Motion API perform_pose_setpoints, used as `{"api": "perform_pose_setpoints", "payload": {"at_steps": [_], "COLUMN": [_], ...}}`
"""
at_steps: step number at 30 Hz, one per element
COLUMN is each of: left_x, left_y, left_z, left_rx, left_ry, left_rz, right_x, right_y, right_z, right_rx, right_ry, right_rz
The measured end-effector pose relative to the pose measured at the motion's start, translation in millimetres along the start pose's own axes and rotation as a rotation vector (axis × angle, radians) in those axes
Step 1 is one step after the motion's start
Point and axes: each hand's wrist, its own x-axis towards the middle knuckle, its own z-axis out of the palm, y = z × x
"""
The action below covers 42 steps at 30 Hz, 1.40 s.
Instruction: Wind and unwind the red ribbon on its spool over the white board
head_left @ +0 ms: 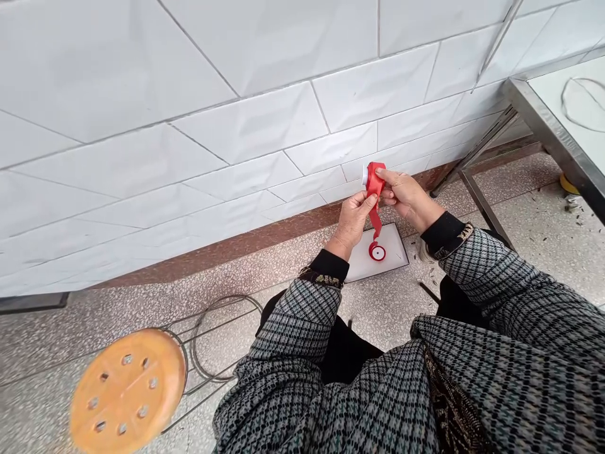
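- The wall [283, 57] is the biggest thing. It is made of shiny white tiles and fills the top of the frame.
- The floor [378, 309] is speckled and runs along the bottom of the wall. Small dark bits [432, 272] are lying on it, right of the middle.
- A person's checked coat [293, 340] fills the lower middle and the lower right. Its cuffs are black.
- A bench [558, 133] with a metal frame stands at the upper right. A thin loop of wire [563, 98] is on its white top.
- A round orange stool [125, 394] with holes in its seat is at the lower left. Thin metal legs and rings show beside it.
- A flat white board [394, 258] with a dark edge lies on the floor, just right of the middle.
- The right hand [409, 195] reaches in from the right. Its grip is pinching the top of the red roll [375, 178].
- The left hand [352, 221] is just beside it. Its grip is pinching the red strip [375, 221], with the thumb on top.
- The red roll is up in the air, right of the middle, with a white tube poking out on its left.
- The red strip hangs down from the roll, a bit curly.
- A little red reel [377, 253] with a white middle is at the strip's low end, over the board.
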Motion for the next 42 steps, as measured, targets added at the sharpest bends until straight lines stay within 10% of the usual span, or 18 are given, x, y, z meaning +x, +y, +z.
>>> {"api": "perform_pose_setpoints", "payload": {"at_steps": [14,23,35,42], "left_x": [-0.6,11.0,-1.4,-11.0], "left_y": [-14.4,-8.2,-3.2,-9.5], "left_z": [-5.7,-40.9,-9.8,4.1], "left_rx": [0.189,0.491,0.007,0.063], "left_ry": [0.222,-0.097,0.181,0.205], "left_rz": [-0.092,0.297,0.005,-0.076], "right_x": [-3.1,-3.1,-23.8,-4.9], "right_y": [-12.4,-19.4,19.9,10.3], "right_z": [-4.2,-23.8,2.2,-5.6], "right_rx": [0.296,0.184,-0.104,0.1], "right_ry": [-0.068,-0.197,-0.083,0.053], "right_rz": [0.314,0.543,-0.059,-0.068]}}
